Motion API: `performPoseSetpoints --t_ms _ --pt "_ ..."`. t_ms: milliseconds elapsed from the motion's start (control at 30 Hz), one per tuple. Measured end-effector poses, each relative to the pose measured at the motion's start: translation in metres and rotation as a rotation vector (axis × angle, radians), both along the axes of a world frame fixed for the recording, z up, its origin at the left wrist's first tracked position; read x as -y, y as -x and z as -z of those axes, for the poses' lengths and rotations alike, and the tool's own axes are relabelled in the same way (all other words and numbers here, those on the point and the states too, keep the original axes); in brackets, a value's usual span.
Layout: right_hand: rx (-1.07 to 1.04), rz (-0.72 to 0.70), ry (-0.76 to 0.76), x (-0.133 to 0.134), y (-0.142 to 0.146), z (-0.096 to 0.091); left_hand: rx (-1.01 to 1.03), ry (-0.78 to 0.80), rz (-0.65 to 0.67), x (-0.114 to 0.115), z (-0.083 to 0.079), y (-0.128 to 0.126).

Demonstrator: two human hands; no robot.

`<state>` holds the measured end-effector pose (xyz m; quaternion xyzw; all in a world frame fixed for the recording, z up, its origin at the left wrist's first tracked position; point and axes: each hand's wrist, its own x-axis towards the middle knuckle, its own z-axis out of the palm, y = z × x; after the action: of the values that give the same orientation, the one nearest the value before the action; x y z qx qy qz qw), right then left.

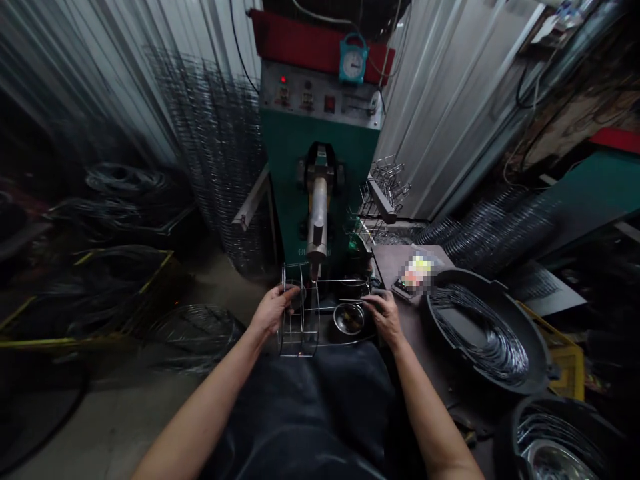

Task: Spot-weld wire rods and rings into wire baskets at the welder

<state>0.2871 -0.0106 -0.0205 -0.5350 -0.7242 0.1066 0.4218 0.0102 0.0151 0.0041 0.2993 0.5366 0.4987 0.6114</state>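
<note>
My left hand (275, 310) is closed on the left side of a wire frame (300, 333), a small cage of thin shiny rods and rings. The frame sits under the round metal electrode arm (318, 220) of a green welding machine (285, 167). My right hand (384, 317) is at the frame's right end, its fingers pinched around a thin metal wire (353, 299). Whether that wire is loose or joined to the frame I cannot tell. Below the fingers is a small metal bowl (349, 319) with small dark pieces inside.
A black tub (430, 313) of bent wires stands on the right-hand table (387, 257); another tub (507, 433) is nearer. Tall stacks of wire rings (215, 147) lean behind on the left. Yellow crates (165, 263) are at left. A blue clock (354, 60) hangs on the machine.
</note>
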Motion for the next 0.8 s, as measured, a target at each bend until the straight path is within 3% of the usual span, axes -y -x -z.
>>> performPoseSetpoints --t_ms 100,200,800 --pt "0.091 -0.059 -0.053 -0.018 0.031 -0.013 0.005 -0.016 -0.002 0.002 0.000 -0.003" --pt "0.153 -0.057 -0.080 -0.028 0.045 -0.013 0.013 -0.036 -0.013 0.002 -0.002 -0.002" --pt "0.138 -0.062 -0.078 -0.050 0.047 -0.006 0.125 -0.087 -0.018 -0.018 0.003 0.005"
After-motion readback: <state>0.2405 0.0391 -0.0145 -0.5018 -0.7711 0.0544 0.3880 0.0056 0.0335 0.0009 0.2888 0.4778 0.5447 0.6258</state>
